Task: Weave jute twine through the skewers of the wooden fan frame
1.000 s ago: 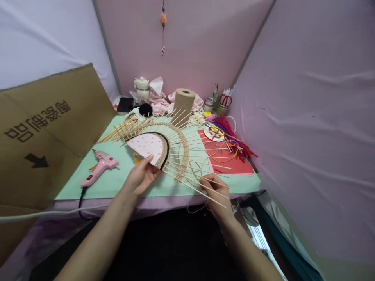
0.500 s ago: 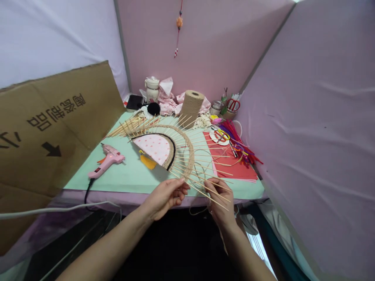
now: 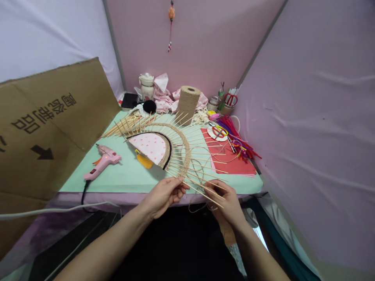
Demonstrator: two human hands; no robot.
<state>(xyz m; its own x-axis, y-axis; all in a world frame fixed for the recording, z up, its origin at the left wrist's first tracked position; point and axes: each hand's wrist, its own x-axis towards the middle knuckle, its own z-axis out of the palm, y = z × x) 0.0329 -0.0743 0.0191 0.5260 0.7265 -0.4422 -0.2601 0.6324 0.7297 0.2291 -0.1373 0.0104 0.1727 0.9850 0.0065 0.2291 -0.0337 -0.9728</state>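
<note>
A half-round fan of thin wooden sticks [image 3: 218, 160] lies tilted over the table's near edge. Its centre is a white half circle with pink dots [image 3: 149, 147], edged in black, and a woven twine band [image 3: 186, 150] arcs across the sticks. My left hand [image 3: 166, 195] pinches the fan at the band's near end, thumb on top. Among the nearest stick ends, my right hand [image 3: 222, 197] has its fingers closed on the jute twine [image 3: 197, 210], a loop of which hangs beside it; the fingertips are partly hidden. A yellow piece [image 3: 144, 160] shows beneath the fan.
A pink glue gun [image 3: 105, 160] lies at left beside a large cardboard sheet [image 3: 55, 128]. Behind the fan stand a twine roll [image 3: 188, 104] and a white bottle [image 3: 146, 86]. Red paper [image 3: 231, 162], scissors [image 3: 218, 130] and coloured pipe cleaners [image 3: 237, 134] lie at right.
The view has shifted slightly, moving the table things a little left in the picture. My left hand keeps its pinch; my right hand has turned slightly by the stick ends.
</note>
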